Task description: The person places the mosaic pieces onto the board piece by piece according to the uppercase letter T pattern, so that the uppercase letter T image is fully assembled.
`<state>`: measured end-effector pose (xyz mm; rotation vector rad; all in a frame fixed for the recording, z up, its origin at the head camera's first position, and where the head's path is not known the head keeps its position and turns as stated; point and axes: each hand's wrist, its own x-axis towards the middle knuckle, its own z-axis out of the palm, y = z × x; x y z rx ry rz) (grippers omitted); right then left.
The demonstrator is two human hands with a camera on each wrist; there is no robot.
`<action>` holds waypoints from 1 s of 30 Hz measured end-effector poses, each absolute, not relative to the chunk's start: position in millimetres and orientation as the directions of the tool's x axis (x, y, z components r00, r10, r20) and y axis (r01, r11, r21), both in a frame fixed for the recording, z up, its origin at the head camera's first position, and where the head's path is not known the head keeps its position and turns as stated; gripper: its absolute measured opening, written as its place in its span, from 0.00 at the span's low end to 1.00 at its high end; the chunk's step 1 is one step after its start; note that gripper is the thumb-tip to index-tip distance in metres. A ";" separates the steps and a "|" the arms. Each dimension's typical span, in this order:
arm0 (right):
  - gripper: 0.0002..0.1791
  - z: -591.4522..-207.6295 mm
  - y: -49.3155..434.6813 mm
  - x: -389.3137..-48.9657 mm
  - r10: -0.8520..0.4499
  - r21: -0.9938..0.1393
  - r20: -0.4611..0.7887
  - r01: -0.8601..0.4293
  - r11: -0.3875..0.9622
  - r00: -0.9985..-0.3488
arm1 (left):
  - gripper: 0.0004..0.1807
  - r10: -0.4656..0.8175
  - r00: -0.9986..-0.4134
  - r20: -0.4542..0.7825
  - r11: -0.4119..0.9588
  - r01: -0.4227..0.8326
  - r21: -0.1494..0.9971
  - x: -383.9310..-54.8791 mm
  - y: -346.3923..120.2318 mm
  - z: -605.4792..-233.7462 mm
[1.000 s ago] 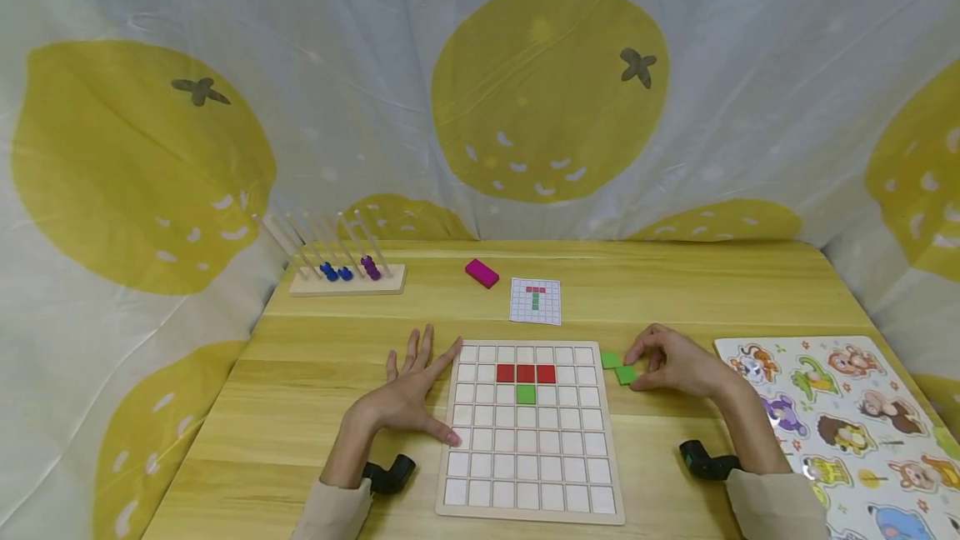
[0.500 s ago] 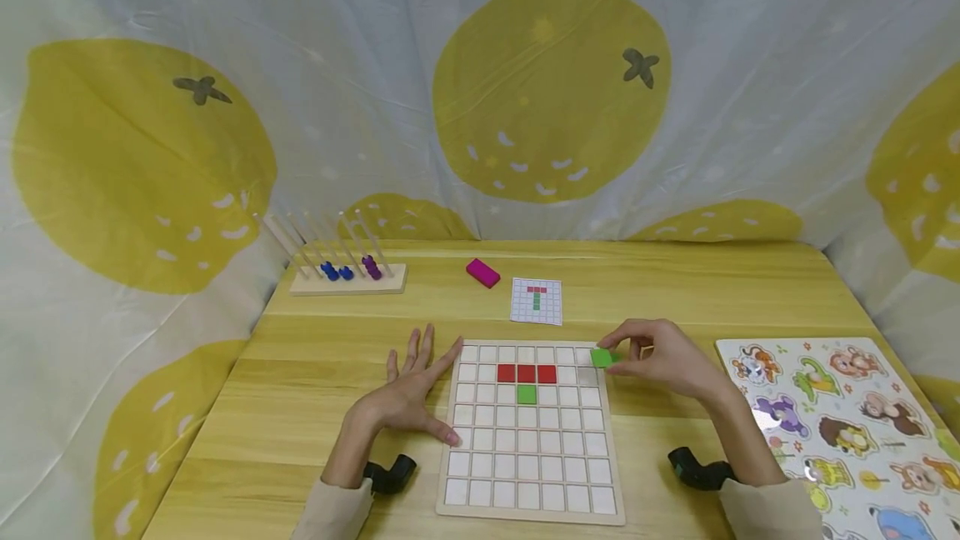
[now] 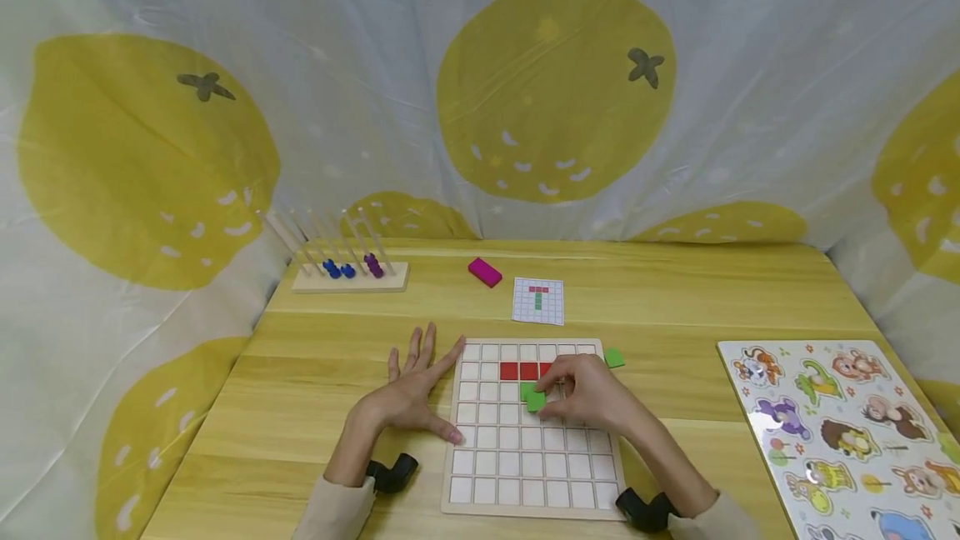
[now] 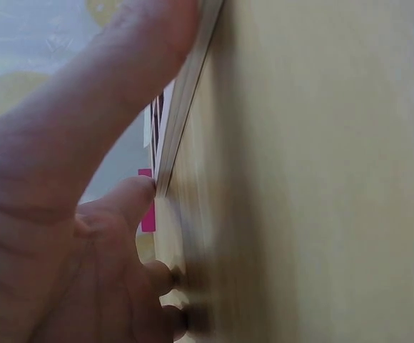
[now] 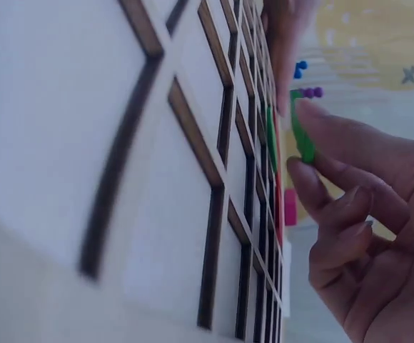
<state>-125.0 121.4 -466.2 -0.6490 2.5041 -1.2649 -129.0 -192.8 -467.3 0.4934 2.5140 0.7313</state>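
Observation:
A wooden grid board (image 3: 487,463) lies on the table, with a row of red tiles (image 3: 519,371) near its top and a green tile (image 3: 525,391) below the middle one. My right hand (image 3: 588,394) pinches another green tile (image 3: 536,402) between thumb and finger, just over the board; in the right wrist view that held tile (image 5: 302,128) is apart from the board's surface. My left hand (image 3: 405,394) spreads its fingers along the board's left edge, thumb and index finger touching it. One more green tile (image 3: 613,357) lies beside the board's upper right corner.
Behind the board lie a small pattern card (image 3: 551,311) and a magenta block (image 3: 485,272). A peg stand with beads (image 3: 350,283) is at the back left. An animal puzzle board (image 3: 851,407) occupies the right side. A patterned curtain (image 3: 360,107) encloses the table.
My right hand has picked up a green tile from beside the board and carried it left over the grid, beside the placed green tile. The left hand stays in place.

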 end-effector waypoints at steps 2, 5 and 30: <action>0.12 -467.1 118.1 -122.8 -0.490 -0.797 -0.048 -0.263 0.544 -0.870 | 0.75 0.457 -0.823 -0.337 0.792 0.204 0.576 -129.2 -192.7 -467.0; 0.12 -467.8 115.3 -120.8 -0.489 -0.781 -0.060 -0.264 0.567 -0.870 | 0.75 0.456 -0.823 -0.339 0.791 0.199 0.579 -129.3 -193.0 -467.0; 0.13 -473.9 108.0 -116.7 -0.480 -0.761 -0.036 -0.287 0.582 -0.876 | 0.75 0.462 -0.818 -0.341 0.784 0.197 0.588 -130.5 -193.8 -469.0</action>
